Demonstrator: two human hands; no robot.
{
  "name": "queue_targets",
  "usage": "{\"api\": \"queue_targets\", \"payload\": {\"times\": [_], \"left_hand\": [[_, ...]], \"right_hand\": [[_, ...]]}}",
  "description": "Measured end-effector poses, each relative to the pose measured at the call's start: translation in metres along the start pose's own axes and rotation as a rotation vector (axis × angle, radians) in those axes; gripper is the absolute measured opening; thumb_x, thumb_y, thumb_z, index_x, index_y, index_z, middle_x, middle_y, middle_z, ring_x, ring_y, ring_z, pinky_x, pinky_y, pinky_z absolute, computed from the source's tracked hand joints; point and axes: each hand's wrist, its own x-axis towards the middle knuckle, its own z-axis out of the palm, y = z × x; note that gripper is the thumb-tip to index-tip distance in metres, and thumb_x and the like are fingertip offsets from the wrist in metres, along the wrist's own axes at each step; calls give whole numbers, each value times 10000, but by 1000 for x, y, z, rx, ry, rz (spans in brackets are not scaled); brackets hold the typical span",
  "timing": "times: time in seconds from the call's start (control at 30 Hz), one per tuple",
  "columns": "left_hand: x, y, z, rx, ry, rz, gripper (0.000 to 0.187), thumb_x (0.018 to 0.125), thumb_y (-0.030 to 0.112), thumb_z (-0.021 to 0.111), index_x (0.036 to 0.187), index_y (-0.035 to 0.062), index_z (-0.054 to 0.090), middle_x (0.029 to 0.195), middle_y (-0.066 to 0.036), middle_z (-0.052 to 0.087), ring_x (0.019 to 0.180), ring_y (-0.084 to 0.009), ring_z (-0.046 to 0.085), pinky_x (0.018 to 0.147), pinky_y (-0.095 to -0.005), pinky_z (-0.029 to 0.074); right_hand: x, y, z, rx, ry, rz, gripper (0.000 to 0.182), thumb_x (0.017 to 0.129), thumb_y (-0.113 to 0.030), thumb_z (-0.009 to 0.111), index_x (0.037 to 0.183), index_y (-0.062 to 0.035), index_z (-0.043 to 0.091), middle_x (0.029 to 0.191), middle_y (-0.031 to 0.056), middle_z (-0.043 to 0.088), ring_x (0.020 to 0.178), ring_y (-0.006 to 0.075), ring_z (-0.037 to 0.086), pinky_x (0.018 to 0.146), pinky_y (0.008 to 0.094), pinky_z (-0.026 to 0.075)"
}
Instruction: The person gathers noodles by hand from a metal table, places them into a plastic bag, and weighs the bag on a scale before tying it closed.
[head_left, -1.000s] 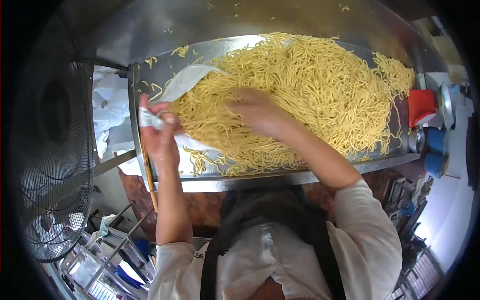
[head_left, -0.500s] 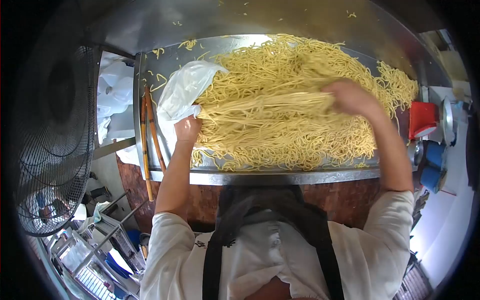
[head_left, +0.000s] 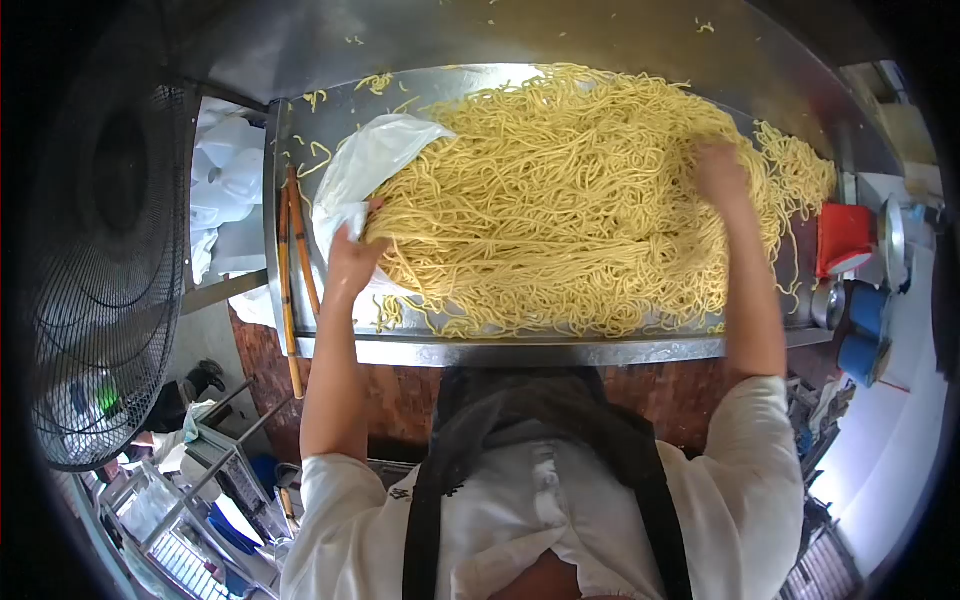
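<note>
A broad heap of yellow noodles (head_left: 590,200) covers most of the metal tray. At its left end a white plastic bag (head_left: 375,155) lies with its mouth towards the noodles, and some strands reach into it. My left hand (head_left: 355,258) grips the near edge of the bag's mouth, thumb and fingers apart around the plastic and next to the strands. Over on the right side of the heap, my right hand (head_left: 722,172) is down against the noodles. Motion blurs it, and its fingertips are hidden, so its grip does not show.
Two wooden sticks (head_left: 288,260) lean across the tray's left rim. A large fan (head_left: 110,280) stands at far left. At right are a red container (head_left: 843,238), a metal bowl (head_left: 828,304) and blue cups (head_left: 862,355). The tray's front edge (head_left: 540,353) runs before me.
My right hand has moved right and slightly up, leaving the stretched bundle of noodles lying on the heap. My left hand has shifted slightly left with the bag's edge.
</note>
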Motion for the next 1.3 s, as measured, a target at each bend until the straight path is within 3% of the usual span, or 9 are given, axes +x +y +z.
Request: {"api": "queue_targets", "payload": {"times": [0.13,0.2,0.5,0.63,0.73,0.8,0.97,1.17,1.3], "left_hand": [[-16,50,-12,-383,257,-235,366,816,-19,609,1180,-37,580,1009,-72,639,959,-177,593,855,-292,466],[-21,81,-7,-704,297,-302,349,816,-16,614,1158,-61,561,936,-78,620,911,-167,590,831,-290,465],[-52,213,24,-1093,-106,29,354,865,59,594,1190,-49,505,948,-47,544,840,-158,495,797,-320,410],[-43,198,8,-1010,14,13,390,871,32,572,1245,-42,492,981,-48,563,888,-176,530,826,-330,428],[-35,158,-15,-1117,111,-53,375,893,49,579,1252,-35,507,970,-36,562,869,-161,514,798,-337,425],[-35,126,-26,-1105,192,-78,376,895,55,584,1255,-23,506,932,-31,548,823,-151,494,765,-339,423],[-47,103,-39,-1038,260,-96,380,895,51,586,1263,6,502,887,-23,530,761,-149,487,726,-345,433],[-51,108,-30,-1016,254,-96,396,905,25,566,1290,-7,482,886,-25,531,724,-155,512,685,-352,473],[-56,109,-28,-997,262,-97,405,906,27,572,1298,-7,473,892,-23,530,729,-151,519,685,-348,472]], "right_hand": [[-59,-173,-23,665,190,-523,750,750,73,614,1448,-132,435,1486,202,388,1418,362,299,1179,409,274],[-35,-247,27,405,567,-602,654,807,-73,658,1422,-148,449,1430,236,426,1265,395,472,1016,463,444],[-33,-312,-68,1721,-191,-1019,270,831,-189,626,1061,-48,648,843,157,687,799,332,666,701,362,528],[-66,-368,-71,1980,-301,-1010,281,904,-259,564,1059,-34,629,951,150,674,900,297,645,783,351,518],[-77,-348,-37,820,262,-1110,405,900,-155,510,1300,-100,536,1445,126,450,1361,284,376,1073,424,364],[-89,-302,-24,567,-51,-1164,511,866,-101,511,1375,-135,512,1498,91,410,1417,325,305,1119,442,331],[-77,-225,-72,614,-325,-1110,399,885,-100,550,1277,-128,614,1404,117,522,1284,294,488,1073,402,405],[8,-307,-66,885,557,-608,216,858,-99,544,1009,-84,696,1027,158,678,1017,336,620,908,449,480],[44,-344,-49,724,388,-709,222,865,-177,595,1044,-100,702,987,146,683,949,345,635,862,455,505]]}}
